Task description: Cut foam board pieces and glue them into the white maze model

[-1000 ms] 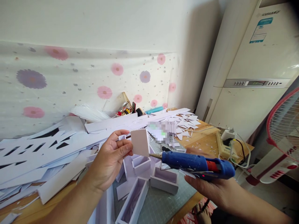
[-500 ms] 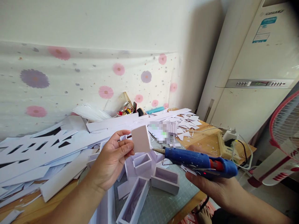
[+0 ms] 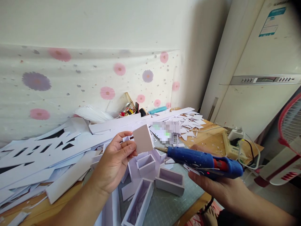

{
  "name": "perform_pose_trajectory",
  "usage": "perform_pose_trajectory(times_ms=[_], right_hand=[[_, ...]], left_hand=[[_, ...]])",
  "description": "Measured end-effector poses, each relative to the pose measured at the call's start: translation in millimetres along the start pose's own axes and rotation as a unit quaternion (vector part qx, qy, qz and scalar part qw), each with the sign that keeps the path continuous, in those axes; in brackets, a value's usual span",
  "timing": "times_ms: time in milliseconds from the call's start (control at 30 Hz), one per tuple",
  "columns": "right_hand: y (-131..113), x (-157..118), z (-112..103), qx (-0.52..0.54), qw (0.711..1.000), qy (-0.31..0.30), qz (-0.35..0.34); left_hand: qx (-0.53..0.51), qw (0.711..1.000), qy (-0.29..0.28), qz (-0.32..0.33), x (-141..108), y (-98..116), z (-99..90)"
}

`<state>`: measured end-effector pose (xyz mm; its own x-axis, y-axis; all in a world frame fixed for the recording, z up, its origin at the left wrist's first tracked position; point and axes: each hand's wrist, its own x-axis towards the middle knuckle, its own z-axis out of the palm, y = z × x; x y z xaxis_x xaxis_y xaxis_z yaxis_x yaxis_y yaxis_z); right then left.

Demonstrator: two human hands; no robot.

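Observation:
Between the thumb and fingers of my left hand (image 3: 117, 160) is a small white board piece (image 3: 143, 139), held up above the table. My right hand (image 3: 218, 185) is wrapped round a blue glue gun (image 3: 202, 161) with a small red light. Its metal nozzle points left, at the lower right edge of the board piece. Below them, white open boxes stand on a green cutting mat (image 3: 164, 204): a long one (image 3: 138, 202), a short one (image 3: 170, 180) and a small one (image 3: 145, 164).
White board sheets and strips (image 3: 68, 157) cover the table's left side. Scraps (image 3: 190, 122) lie at the back right, near a power strip (image 3: 229, 146) with cables. A tool container (image 3: 128, 111) stands by the wall; a fan (image 3: 290, 125) is at the right.
The view has shifted slightly, so most things sit a little differently in the picture. Both hands keep their holds, and the nozzle stays at the board piece's edge.

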<state>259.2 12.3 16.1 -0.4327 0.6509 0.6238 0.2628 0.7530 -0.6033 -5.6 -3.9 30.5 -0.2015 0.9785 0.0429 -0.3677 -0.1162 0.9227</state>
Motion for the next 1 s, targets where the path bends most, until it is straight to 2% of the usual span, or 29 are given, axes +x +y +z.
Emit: perform_pose_trajectory(times_ms=[300,533,800,1000], right_hand=[[-6.8,0.1,-1.1,0.007,1.000,0.010,0.015],[-0.3,-1.2,6.3,0.027,0.999,-0.018,-0.013],[6.0,-8.0,14.7,0.036,0.996,-0.085,-0.012],[5.8,-6.9,19.9,-0.004,0.996,-0.084,-0.030]], left_hand=[[-0.006,1.000,-0.007,0.010,-0.5,-1.0,-0.8],[-0.014,1.000,-0.012,-0.004,-6.8,-2.7,0.6],[-0.062,0.998,0.022,-0.024,-15.3,-3.0,9.7],[-0.089,0.995,0.032,-0.028,-16.2,-3.3,12.5]])
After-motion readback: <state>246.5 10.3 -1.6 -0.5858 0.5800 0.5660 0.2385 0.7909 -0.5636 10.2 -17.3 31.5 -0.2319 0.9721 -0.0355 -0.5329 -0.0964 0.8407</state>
